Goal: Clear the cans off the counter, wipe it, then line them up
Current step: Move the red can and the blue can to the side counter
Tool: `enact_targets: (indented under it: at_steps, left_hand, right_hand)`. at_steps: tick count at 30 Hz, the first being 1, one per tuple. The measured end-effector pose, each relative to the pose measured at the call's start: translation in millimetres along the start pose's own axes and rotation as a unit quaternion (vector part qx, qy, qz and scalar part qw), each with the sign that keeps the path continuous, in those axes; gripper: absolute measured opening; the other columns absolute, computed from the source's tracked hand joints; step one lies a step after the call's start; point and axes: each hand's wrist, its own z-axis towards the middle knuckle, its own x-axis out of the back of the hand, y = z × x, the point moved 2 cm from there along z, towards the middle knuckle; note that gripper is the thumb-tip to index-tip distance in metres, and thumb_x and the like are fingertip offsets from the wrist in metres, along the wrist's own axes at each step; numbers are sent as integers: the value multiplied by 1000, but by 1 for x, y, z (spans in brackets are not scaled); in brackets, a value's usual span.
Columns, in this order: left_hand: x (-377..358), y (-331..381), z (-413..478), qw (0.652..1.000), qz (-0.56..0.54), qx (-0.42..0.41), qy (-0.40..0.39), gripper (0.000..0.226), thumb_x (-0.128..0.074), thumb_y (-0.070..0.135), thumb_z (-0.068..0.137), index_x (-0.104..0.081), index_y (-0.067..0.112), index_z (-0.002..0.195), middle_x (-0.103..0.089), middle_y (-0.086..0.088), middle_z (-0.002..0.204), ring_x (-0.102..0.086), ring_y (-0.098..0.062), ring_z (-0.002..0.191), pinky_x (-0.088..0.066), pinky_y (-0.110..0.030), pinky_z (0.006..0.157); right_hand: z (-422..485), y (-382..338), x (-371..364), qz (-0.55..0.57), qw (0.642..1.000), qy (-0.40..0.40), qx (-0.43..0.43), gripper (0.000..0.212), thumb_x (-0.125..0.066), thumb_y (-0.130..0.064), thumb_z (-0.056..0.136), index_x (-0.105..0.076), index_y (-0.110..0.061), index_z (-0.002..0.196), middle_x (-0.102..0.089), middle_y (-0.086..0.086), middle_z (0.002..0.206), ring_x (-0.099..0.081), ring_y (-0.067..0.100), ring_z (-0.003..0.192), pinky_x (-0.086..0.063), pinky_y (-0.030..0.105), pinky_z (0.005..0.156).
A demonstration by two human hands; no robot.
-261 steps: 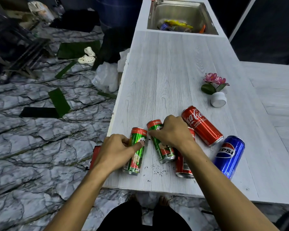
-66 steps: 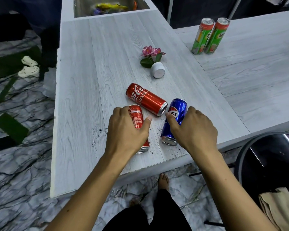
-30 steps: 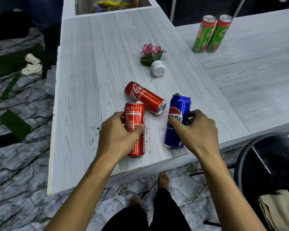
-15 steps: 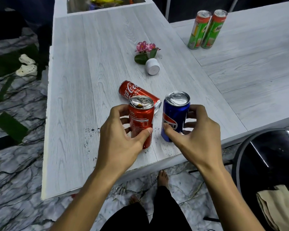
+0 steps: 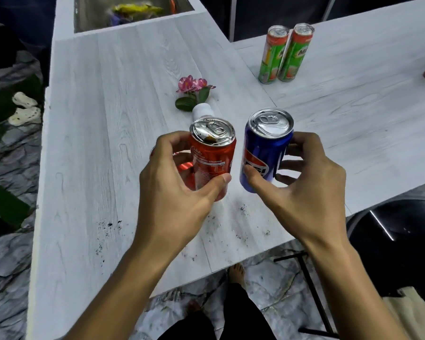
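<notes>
Red can: upright, your left hand curled around it.
Blue can: upright just beside it, gripped by your right hand.
Counter: dark specks below your hands.
Green cans: two, upright, touching, well beyond.

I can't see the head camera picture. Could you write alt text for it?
A person's left hand grips a red can and the right hand grips a blue can, both upright over a white counter speckled with dark crumbs. Behind them are a pink flower and, farther right, two upright green cans.
</notes>
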Motion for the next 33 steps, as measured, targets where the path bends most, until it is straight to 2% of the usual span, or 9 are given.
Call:
enact_targets:
  at_steps: [3, 10, 12, 15, 19, 23, 26, 33]
  left_hand:
    - [-18, 7, 20, 1000, -6, -5, -2, 78, -97, 34, 67, -50, 35, 130, -64, 16, 126, -64, 0, 115, -56, -12, 86]
    - [-73, 15, 78, 1000, 19, -17, -6, 77, -97, 37, 65, -47, 38, 124, -60, 28, 113, -62, 6, 111, -59, -28, 93]
    - [-91, 13, 94, 1000, 15, -12, -5, 77, -97, 35, 64, -48, 37, 123, -61, 25, 115, -62, 4, 112, -58, -31, 95]
    - [-116, 9, 116, 1000, 20, -6, -7, 76, -98, 36, 64, -48, 37, 121, -61, 24, 114, -62, 4, 111, -57, -27, 96]
    - [-145, 6, 143, 1000, 22, 2, -15, 76, -98, 33, 64, -47, 34, 121, -57, 26, 111, -64, -2, 111, -59, -32, 94]
    - [-168, 8, 168, 1000, 19, -2, -2, 75, -98, 29, 63, -48, 31, 119, -53, 32, 106, -64, 0, 106, -61, -29, 89]
    - [-184, 11, 187, 1000, 26, -10, 7, 74, -97, 31, 64, -49, 27, 119, -58, 22, 109, -65, -2, 105, -60, -27, 88]
    - [-214, 18, 221, 999, 35, -15, 14, 75, -96, 36, 66, -49, 22, 123, -62, 14, 118, -67, -4, 100, -57, -13, 80]
  right_hand:
    - [22, 9, 3, 9, 1000, 11, 5, 64, -82, -55, 71, -55, -27, 122, -65, -23, 103, -68, -3, 89, -61, 25, 68]
    - [79, 53, -1, 9, 999, 31, -5, 63, -83, -49, 70, -56, -26, 121, -62, -24, 99, -66, -3, 84, -56, 14, 66]
    - [94, 68, -4, 9, 999, 33, -11, 63, -84, -47, 70, -56, -23, 122, -63, -21, 101, -67, 1, 85, -56, 14, 67]
    - [117, 89, -8, 10, 999, 35, -15, 64, -85, -44, 71, -56, -21, 123, -64, -19, 103, -67, 3, 88, -56, 14, 67]
    - [149, 111, -11, 6, 999, 41, -17, 64, -84, -44, 72, -56, -21, 124, -64, -17, 105, -67, 4, 87, -59, 21, 67]
    - [181, 126, -13, 8, 999, 49, -17, 65, -85, -43, 72, -56, -19, 125, -63, -17, 106, -66, 2, 87, -59, 18, 68]
    - [205, 136, -15, 10, 998, 55, -17, 65, -86, -42, 73, -55, -18, 125, -63, -17, 106, -66, 1, 86, -59, 18, 68]
    - [243, 154, -23, 13, 998, 66, -11, 65, -82, -43, 74, -55, -15, 126, -68, -11, 111, -69, 7, 89, -62, 26, 73]
